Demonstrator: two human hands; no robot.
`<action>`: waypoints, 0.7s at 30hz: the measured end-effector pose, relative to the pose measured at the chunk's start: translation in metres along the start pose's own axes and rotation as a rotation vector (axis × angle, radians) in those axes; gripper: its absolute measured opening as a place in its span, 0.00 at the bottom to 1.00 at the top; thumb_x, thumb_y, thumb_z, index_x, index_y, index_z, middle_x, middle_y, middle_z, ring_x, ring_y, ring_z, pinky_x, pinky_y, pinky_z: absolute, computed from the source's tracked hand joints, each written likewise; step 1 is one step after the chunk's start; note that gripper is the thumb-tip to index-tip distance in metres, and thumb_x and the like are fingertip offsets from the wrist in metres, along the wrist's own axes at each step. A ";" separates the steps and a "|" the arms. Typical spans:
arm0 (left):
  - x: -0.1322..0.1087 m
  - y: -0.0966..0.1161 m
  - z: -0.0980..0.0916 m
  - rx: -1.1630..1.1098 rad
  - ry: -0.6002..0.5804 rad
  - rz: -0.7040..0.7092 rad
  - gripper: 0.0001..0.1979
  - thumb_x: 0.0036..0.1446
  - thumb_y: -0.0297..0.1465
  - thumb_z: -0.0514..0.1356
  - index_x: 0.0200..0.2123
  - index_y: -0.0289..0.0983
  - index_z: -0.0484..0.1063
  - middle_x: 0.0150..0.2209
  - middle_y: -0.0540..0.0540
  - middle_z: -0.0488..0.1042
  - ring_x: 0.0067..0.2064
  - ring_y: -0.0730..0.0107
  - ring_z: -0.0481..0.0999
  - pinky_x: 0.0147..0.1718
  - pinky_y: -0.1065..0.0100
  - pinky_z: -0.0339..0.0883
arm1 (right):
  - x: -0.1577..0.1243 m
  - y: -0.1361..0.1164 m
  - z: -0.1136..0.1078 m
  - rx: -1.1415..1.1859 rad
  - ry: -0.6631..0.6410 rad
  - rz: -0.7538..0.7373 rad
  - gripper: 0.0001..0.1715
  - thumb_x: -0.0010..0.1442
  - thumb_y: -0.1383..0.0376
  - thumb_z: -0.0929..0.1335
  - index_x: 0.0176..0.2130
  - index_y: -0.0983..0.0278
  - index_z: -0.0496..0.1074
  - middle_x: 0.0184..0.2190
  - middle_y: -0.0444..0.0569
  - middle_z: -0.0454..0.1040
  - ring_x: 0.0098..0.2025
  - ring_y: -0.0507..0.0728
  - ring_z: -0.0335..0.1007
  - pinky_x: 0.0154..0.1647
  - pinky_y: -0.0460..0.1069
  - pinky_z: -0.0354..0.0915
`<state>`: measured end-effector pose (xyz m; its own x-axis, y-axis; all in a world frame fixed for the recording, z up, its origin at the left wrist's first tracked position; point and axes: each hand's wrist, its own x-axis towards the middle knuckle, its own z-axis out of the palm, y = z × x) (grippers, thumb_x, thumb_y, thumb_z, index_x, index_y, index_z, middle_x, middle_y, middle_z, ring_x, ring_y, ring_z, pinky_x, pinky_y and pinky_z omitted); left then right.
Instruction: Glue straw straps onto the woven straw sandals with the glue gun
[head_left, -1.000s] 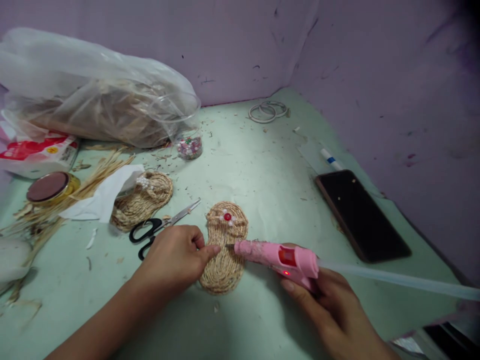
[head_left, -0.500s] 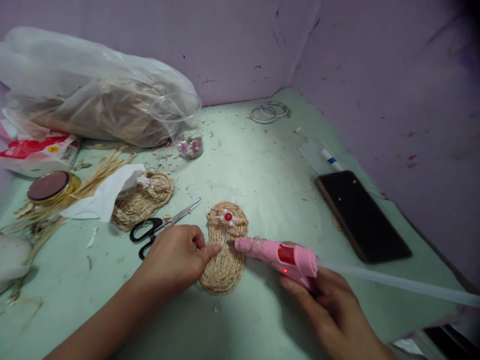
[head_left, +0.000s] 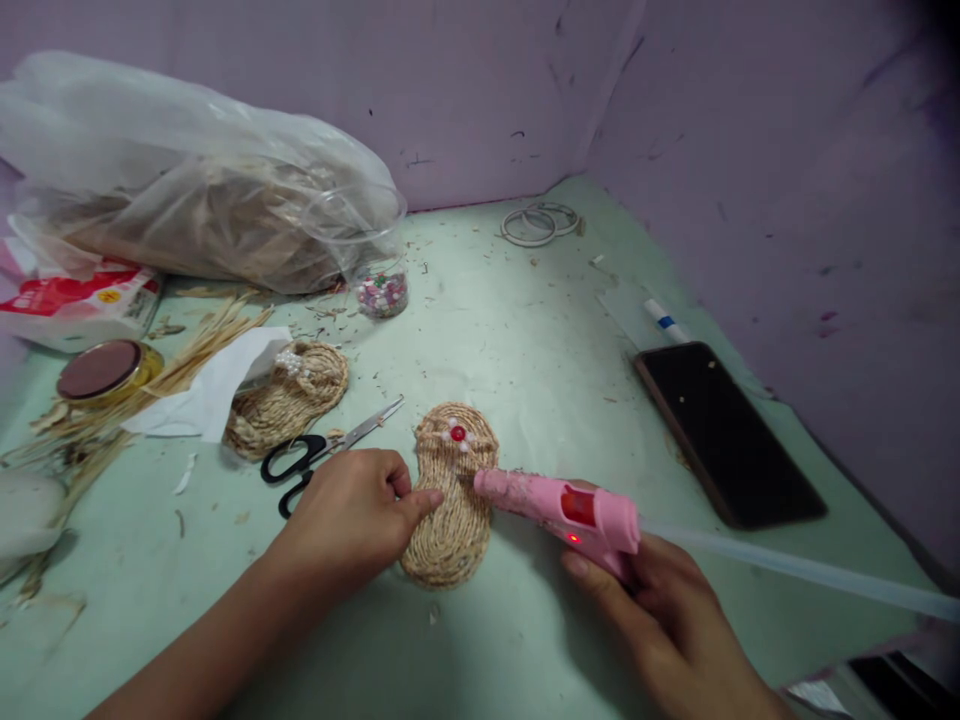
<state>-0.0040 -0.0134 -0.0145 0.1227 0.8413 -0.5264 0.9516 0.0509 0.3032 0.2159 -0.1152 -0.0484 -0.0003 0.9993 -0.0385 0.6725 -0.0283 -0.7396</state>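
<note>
A small slipper of coiled, braided straw [head_left: 450,535] lies flat on the table, with a flower of white beads around a red centre [head_left: 458,433] on its strap. My left hand [head_left: 367,505] is closed at the slipper's left edge, thumb pressed on the sole and fingers curled. In my right hand [head_left: 660,610] is a pink glue gun [head_left: 555,505], its red light lit and a long clear glue stick [head_left: 795,565] running out the back. The gun's tip is over the slipper's right side, just below the strap; whether it touches cannot be seen.
Black-handled scissors [head_left: 330,445] lie left of the slipper, near a second straw slipper [head_left: 289,405]. A phone [head_left: 731,435] rests at right. Behind are a bead cup [head_left: 382,292], rings [head_left: 529,227] and a large plastic bag [head_left: 202,190]. A lidded jar [head_left: 101,372] stands at far left.
The glue gun's tip has shifted slightly right and up from the middle of the sole. My left hand stays in the same place on the slipper.
</note>
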 end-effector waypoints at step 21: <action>0.001 -0.002 0.002 0.004 0.027 0.016 0.18 0.45 0.47 0.55 0.19 0.39 0.66 0.19 0.50 0.69 0.23 0.70 0.66 0.22 0.70 0.51 | 0.014 -0.009 -0.034 0.209 -0.024 0.053 0.13 0.54 0.57 0.65 0.36 0.60 0.75 0.24 0.45 0.76 0.25 0.56 0.73 0.22 0.46 0.70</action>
<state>-0.0054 -0.0139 -0.0172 0.1301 0.8565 -0.4995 0.9506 0.0356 0.3085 0.2356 -0.1001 -0.0194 0.0116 0.9954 -0.0950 0.5035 -0.0879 -0.8595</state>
